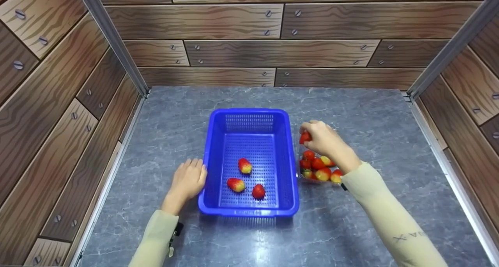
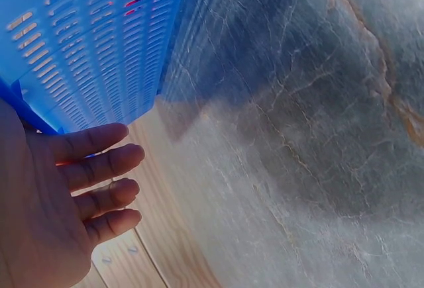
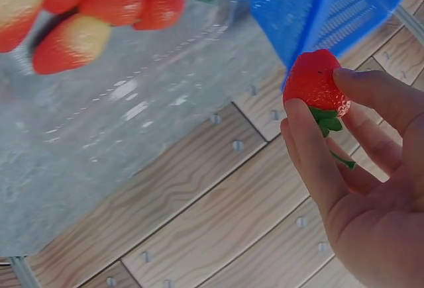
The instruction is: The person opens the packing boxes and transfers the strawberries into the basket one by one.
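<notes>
Blue plastic, pierced with small slots, is forming the basket point(image 1: 249, 146), where we are seeing three rounded strawberries point(image 1: 245, 166) lying on the gridded floor. With our right hand point(image 1: 325, 139) we are pinching a glossy, dimpled red strawberry point(image 3: 313, 81) with green leaves, beside the basket and over a shiny clear box point(image 3: 126, 89) holding more strawberries point(image 1: 322, 174). Our left hand point(image 1: 189, 179) is resting at the basket's left rim, its fingers loosely extended.

Left hand point(image 1: 188, 178) extends its fingers — right hand point(image 1: 322, 138) pinches.
</notes>
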Demonstrator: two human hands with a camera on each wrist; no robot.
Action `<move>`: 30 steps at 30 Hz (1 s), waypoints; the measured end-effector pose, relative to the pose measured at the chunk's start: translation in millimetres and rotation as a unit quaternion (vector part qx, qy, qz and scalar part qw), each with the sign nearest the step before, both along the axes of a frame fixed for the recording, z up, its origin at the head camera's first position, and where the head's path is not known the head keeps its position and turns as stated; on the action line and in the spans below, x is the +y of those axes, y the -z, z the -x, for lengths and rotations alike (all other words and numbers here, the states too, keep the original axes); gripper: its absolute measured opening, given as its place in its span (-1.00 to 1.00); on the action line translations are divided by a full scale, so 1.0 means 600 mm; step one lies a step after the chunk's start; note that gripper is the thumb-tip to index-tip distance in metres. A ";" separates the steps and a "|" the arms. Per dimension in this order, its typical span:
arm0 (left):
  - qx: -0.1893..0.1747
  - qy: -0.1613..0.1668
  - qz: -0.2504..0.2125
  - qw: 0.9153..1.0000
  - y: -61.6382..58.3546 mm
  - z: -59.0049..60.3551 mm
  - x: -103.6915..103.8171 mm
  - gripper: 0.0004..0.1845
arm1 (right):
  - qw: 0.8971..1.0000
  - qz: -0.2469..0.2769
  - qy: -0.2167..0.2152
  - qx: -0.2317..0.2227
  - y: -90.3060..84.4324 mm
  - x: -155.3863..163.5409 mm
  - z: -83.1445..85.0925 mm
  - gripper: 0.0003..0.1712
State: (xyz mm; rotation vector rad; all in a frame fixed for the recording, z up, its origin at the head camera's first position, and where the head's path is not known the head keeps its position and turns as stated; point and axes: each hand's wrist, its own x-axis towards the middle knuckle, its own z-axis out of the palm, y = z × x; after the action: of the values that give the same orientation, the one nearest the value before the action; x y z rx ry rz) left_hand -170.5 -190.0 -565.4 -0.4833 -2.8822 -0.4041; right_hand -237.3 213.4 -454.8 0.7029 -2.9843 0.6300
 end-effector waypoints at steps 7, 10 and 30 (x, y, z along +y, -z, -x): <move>-0.004 0.000 -0.001 1.000 0.001 0.000 -0.002 -0.63 | 0.999 0.026 -0.019 -0.013 -0.015 -0.048 0.008 -0.70; -0.006 0.002 -0.003 1.000 0.000 0.000 -0.001 -0.64 | 0.999 0.025 -0.027 -0.016 -0.013 -0.067 0.009 -0.73; 0.000 0.000 -0.005 1.000 0.000 -0.002 -0.002 -0.67 | 0.993 0.008 -0.117 -0.010 0.092 -0.139 -0.016 -0.72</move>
State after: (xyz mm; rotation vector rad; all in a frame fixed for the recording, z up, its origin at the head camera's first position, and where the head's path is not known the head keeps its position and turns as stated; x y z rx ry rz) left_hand -169.5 -191.2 -565.5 -0.4823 -2.8792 -0.4200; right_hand -227.7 129.9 -510.0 1.0613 -2.9353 0.6740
